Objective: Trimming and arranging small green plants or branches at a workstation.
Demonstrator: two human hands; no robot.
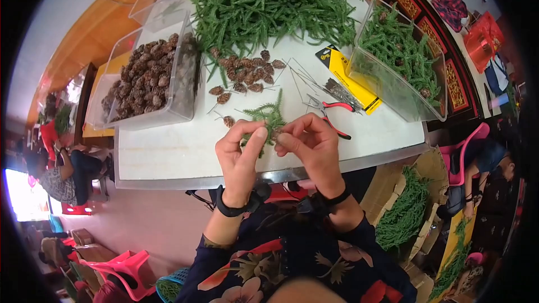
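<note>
Both hands meet over the near edge of the white table, pinching a green artificial pine sprig [272,112]. My left hand [237,154] holds it between thumb and forefinger. The closed fingers of my right hand [315,148] grip it from the other side; a small brownish bit shows there, possibly a pine cone, but the fingers partly hide it. A single wired pine cone [228,121] lies just beyond my left hand. Farther back sit several loose pine cones [247,72] with thin wires. Red-handled pliers [334,105] rest right of the sprig.
A clear bin [183,87] of pine cones stands left, another bin [387,87] of green sprigs right. A big pile of sprigs [275,3] covers the back. A yellow packet [351,76] lies near the pliers. People sit at both sides; a carton of greenery [404,213] is lower right.
</note>
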